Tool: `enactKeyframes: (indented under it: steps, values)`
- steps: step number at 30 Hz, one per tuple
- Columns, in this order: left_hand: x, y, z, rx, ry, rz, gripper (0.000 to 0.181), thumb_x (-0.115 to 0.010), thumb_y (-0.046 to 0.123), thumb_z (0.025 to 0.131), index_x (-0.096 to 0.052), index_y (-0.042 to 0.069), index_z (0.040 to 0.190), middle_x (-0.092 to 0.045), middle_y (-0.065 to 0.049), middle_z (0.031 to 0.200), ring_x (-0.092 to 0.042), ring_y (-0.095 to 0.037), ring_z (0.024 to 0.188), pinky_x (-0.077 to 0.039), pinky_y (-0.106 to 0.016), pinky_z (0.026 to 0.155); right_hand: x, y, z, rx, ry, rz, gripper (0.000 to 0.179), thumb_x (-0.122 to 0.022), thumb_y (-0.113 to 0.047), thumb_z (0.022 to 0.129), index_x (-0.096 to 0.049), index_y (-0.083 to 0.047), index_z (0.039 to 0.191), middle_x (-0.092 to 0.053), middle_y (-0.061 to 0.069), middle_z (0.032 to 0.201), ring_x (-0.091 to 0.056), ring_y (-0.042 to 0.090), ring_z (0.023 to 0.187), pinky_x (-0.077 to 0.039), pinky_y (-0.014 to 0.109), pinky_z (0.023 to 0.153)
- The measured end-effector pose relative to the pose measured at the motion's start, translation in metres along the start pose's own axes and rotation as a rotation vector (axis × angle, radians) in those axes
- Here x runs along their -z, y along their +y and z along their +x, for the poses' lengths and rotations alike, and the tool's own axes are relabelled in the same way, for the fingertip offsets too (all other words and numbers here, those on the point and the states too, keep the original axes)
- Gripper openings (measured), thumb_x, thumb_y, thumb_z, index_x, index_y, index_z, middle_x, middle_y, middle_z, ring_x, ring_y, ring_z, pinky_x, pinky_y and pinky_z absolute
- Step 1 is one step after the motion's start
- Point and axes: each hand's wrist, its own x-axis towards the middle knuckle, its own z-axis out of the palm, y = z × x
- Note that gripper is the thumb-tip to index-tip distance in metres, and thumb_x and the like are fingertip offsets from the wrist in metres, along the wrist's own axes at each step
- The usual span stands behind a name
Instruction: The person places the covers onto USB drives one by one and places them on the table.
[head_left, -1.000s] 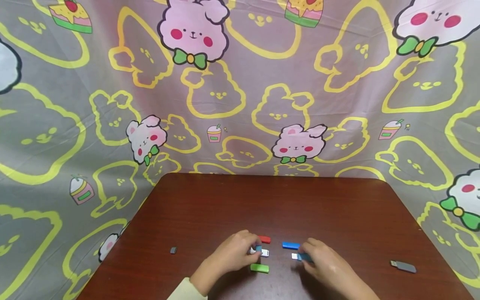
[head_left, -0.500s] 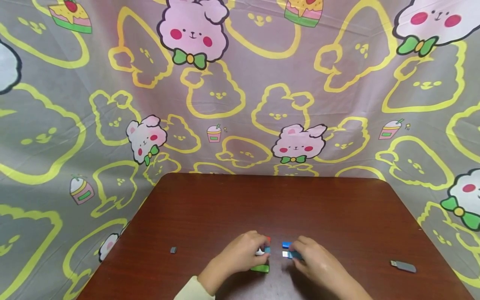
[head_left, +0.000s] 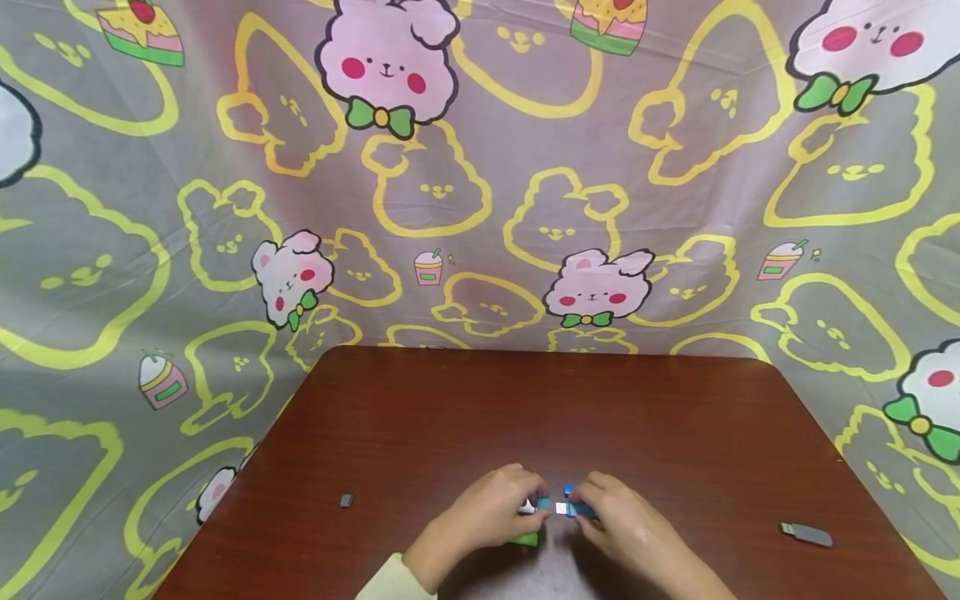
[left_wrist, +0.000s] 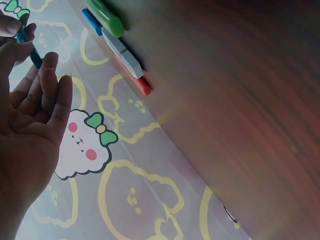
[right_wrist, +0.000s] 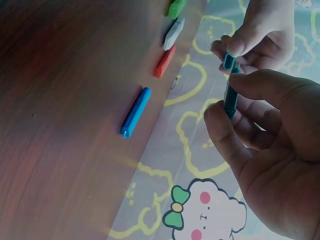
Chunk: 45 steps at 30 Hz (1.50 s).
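Note:
My left hand [head_left: 498,510] pinches a small teal flash drive cap [head_left: 543,503] between thumb and fingers. Its hollow end shows in the right wrist view. Opposite it, my right hand [head_left: 622,517] grips a teal USB flash drive [right_wrist: 231,97], the silver plug [head_left: 562,507] pointing at the cap. Cap and plug line up, with a narrow gap between them in the head view. Beyond my hands in the right wrist view lie a red piece [right_wrist: 165,62], a white piece [right_wrist: 174,35], a green piece [right_wrist: 176,8] and a longer blue piece [right_wrist: 135,114].
On the dark brown table [head_left: 450,408], a small grey cap [head_left: 347,501] lies far left. A grey USB flash drive [head_left: 808,534] with its plug bare lies far right. A patterned cloth [head_left: 480,208] hangs behind the table.
Both hands have moved toward each other, the left going right with the cap and the right going left with the flash drive. The gap between them has narrowed; the red piece is now hidden in the head view.

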Motion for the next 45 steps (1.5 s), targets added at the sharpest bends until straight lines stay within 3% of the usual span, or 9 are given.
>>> enactKeyframes:
  steps: [20,28,38,45]
  values:
    - [-0.003,0.005,0.001,-0.044,0.021,-0.011,0.015,-0.078,0.022,0.085,-0.071,0.017,0.098,-0.067,0.013,0.087,-0.050,0.004,0.078,-0.038,-0.004,0.069,-0.005,-0.003,-0.001,0.058,0.049,0.004,0.022,-0.083,-0.003,0.077,-0.069,-0.012,0.091,-0.058,-0.007,0.086,-0.047,0.001,0.076,-0.047,0.018,0.060]
    - [-0.003,0.008,0.003,-0.043,-0.012,-0.021,0.017,-0.078,0.023,0.087,-0.072,0.017,0.101,-0.068,0.012,0.088,-0.051,0.004,0.079,-0.038,-0.004,0.069,-0.007,-0.004,-0.001,0.085,0.071,0.003,0.024,-0.084,-0.003,0.076,-0.068,-0.012,0.090,-0.056,-0.008,0.085,-0.045,-0.001,0.075,-0.046,0.016,0.059]
    - [-0.001,0.013,0.004,-0.020,-0.051,0.005,0.013,-0.073,0.027,0.094,-0.072,0.018,0.104,-0.066,0.014,0.088,-0.053,0.007,0.081,-0.041,-0.004,0.070,-0.005,-0.006,-0.001,0.062,0.040,0.005,0.023,-0.085,-0.003,0.076,-0.069,-0.009,0.091,-0.056,-0.007,0.085,-0.044,-0.002,0.074,-0.046,0.016,0.059]
    - [0.001,0.015,0.005,-0.043,-0.028,0.017,0.013,-0.070,0.025,0.097,-0.071,0.015,0.106,-0.067,0.012,0.091,-0.057,0.004,0.085,-0.043,-0.005,0.075,-0.007,-0.007,0.000,0.107,0.125,-0.043,0.023,-0.087,-0.003,0.074,-0.071,-0.007,0.089,-0.059,-0.006,0.084,-0.049,-0.001,0.073,-0.047,0.015,0.058]
